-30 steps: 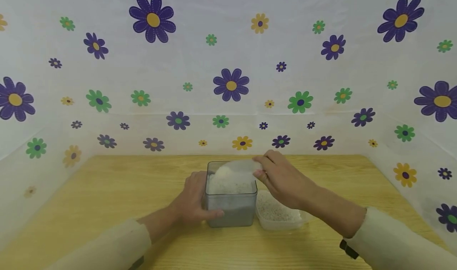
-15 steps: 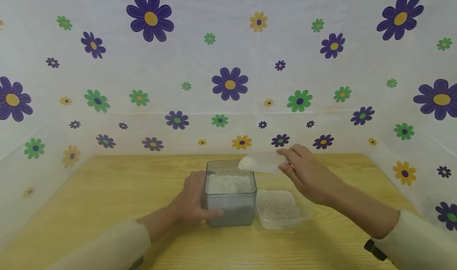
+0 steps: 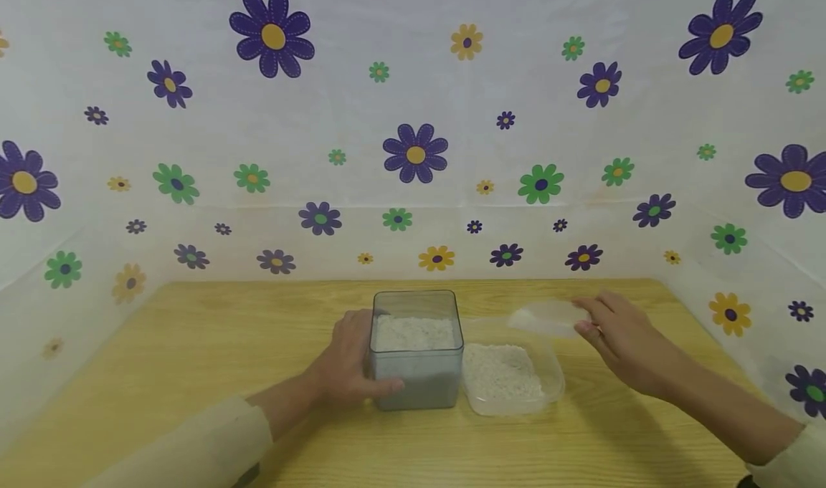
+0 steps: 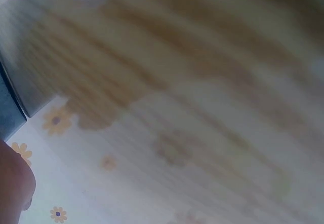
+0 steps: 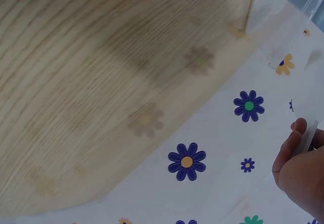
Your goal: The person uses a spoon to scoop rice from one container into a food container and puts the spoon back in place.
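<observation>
A square, clear grey-tinted container (image 3: 416,382) stands upright on the table, partly filled with white grains (image 3: 414,333) that look like rice. My left hand (image 3: 348,365) grips its left side, thumb across the front; its other fingers are partly hidden behind the wall. Just right of it sits a low translucent plastic tub (image 3: 513,406), holding more of the pale grains (image 3: 502,373). Above and beyond the tub's right side, my right hand (image 3: 622,345) pinches a translucent plastic scoop (image 3: 545,317) by its end. In the right wrist view, the hand (image 5: 304,176) and scoop (image 5: 307,137) appear at the right edge.
All of this rests on a light wooden table (image 3: 213,345). A white cloth with printed flowers (image 3: 348,108) hangs behind the table and along both sides. In the left wrist view only blurred wood, cloth and a container corner (image 4: 9,107) show.
My right hand has moved the scoop from over the square container rightward, to beyond the tub's right side, lowering it in the last half second. My left hand stays in place.
</observation>
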